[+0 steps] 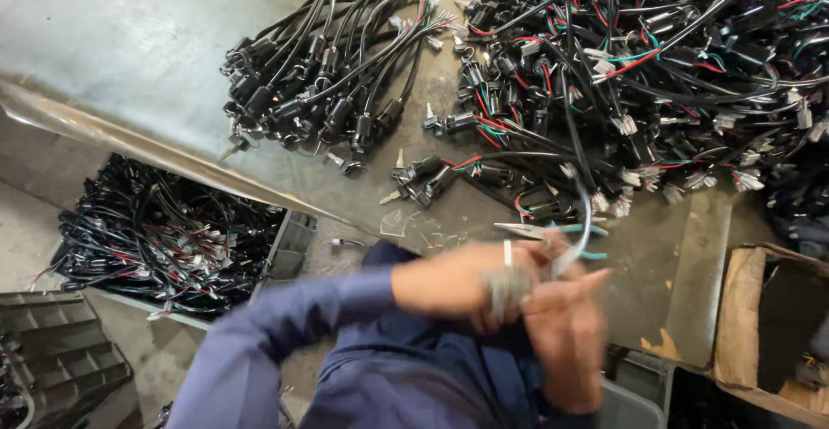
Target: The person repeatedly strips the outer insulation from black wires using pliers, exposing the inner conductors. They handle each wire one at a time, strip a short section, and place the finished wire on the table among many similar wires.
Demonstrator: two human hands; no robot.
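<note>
**Blurred hands on a cable at the edge of the bench**

Both hands are smeared by motion, so the details are difficult to read. The left hand point(471, 284), coming out of a blue sleeve point(285, 325), is clenched around a small grey part point(505, 289); what this part is I cannot tell. The right hand point(566, 334) lies just under it, fingers closed on the lower end of a black cable point(584, 213), which rises in a curve toward the big heap of wire harnesses point(656, 75). Where the cable ends inside the heap is hidden.

A pair of pliers with teal handles point(553, 232) lies on the metal bench point(112, 41), partly covered by the hands. A smaller, tidier bundle of harnesses point(332, 66) lies to the left of the heap, apart from it.

The heap is cut by the top and right border. The bench edge runs diagonally; below it stands a bin of more harnesses point(164, 239). A cardboard box point(760, 325) is cut off at the right. Bare bench is at the upper left.
</note>
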